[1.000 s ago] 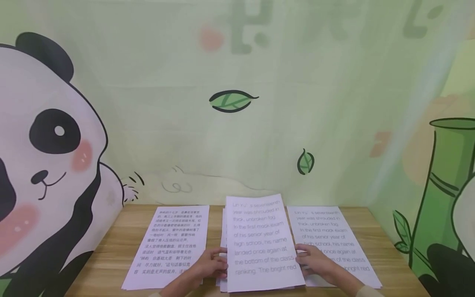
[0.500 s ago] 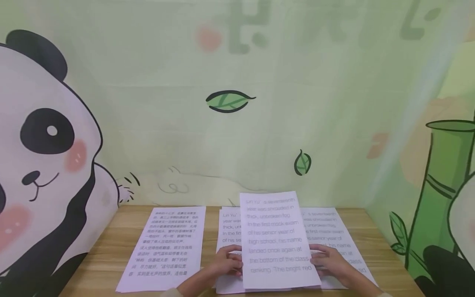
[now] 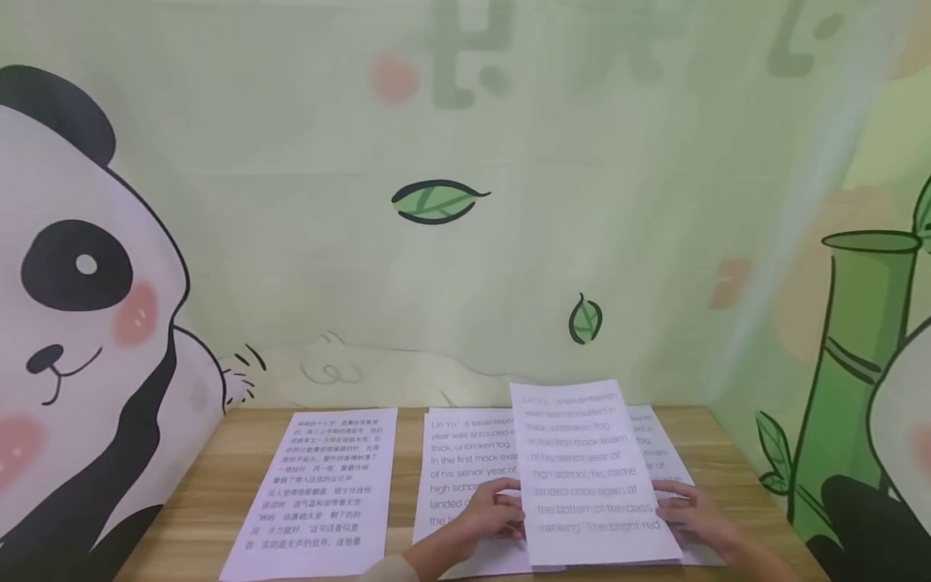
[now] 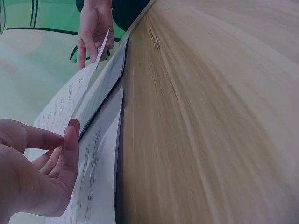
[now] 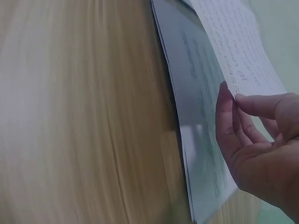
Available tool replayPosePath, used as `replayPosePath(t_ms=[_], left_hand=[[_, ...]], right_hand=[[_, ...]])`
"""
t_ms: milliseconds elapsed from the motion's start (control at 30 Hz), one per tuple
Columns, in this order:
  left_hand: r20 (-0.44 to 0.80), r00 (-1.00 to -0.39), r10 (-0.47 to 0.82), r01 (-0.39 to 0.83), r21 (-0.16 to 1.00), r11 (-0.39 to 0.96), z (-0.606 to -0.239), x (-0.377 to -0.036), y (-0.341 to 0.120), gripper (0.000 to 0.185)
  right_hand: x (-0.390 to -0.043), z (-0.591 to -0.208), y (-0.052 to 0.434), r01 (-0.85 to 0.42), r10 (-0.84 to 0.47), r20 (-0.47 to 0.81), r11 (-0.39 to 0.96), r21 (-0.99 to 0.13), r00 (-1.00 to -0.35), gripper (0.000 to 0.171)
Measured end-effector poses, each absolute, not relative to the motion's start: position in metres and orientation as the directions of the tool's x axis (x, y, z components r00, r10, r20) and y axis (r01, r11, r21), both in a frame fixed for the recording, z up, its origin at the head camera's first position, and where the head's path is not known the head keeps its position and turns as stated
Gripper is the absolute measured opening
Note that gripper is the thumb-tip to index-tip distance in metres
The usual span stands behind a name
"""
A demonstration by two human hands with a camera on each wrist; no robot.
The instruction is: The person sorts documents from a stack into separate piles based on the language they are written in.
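Note:
A printed sheet of paper with English text (image 3: 592,477) is held up above the table between both hands. My left hand (image 3: 483,525) pinches its left edge, and in the left wrist view the thumb and fingers (image 4: 70,144) meet at the paper. On the opposite edge, my right hand (image 3: 698,521) pinches the sheet, with thumb and fingertips together in the right wrist view. Below lies a middle paper stack (image 3: 451,477), partly covered by the left hand. The right paper stack (image 3: 665,461) is mostly hidden behind the raised sheet and right hand.
A stack of paper with Chinese text (image 3: 313,493) lies on the left of the wooden table (image 3: 196,493). Behind the table hangs a green backdrop (image 3: 305,202) printed with a panda (image 3: 138,242), leaves and bamboo (image 3: 865,323).
Both hands have carried the sheet to the right, from over the middle stack to over the right one. More of the middle stack now shows. The camera view has shifted slightly.

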State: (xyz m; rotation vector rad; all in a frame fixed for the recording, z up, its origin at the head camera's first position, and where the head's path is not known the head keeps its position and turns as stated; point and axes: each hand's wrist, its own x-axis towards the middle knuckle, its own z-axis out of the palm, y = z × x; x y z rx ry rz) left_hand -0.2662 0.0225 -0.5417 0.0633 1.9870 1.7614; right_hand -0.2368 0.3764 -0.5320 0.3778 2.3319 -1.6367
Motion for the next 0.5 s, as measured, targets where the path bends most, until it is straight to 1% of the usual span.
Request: replayPosePath(t_ms=[133,267,400,467,500], left_hand=[[-0.309,-0.885,0.349,-0.261,0.949,0.178,-0.541,-0.267,0.042,0.051],[-0.294,-0.886,0.358,-0.252,0.954,0.161,-0.541,-0.267,0.059,0.051],[-0.291,-0.884,0.367,-0.255,0.956,0.142,-0.542,-0.266,0.071,0.050],[-0.288,-0.882,0.372,-0.254,0.957,0.138,-0.543,-0.266,0.076,0.049],[-0.288,-0.881,0.374,-0.254,0.957,0.139,-0.544,-0.266,0.077,0.049]], right_hand=[[-0.236,-0.530,0.397,0.387,0.040,-0.398,0.342,-0.857,-0.917,0.063],[-0.234,-0.526,0.419,0.355,-0.039,-0.392,0.346,-0.869,-0.919,0.065],[-0.231,-0.525,0.437,0.303,-0.155,-0.353,0.277,-0.912,-0.923,0.063],[-0.230,-0.526,0.443,0.291,-0.189,-0.341,0.247,-0.924,-0.921,0.062],[-0.230,-0.526,0.445,0.297,-0.185,-0.343,0.236,-0.925,-0.921,0.061]])
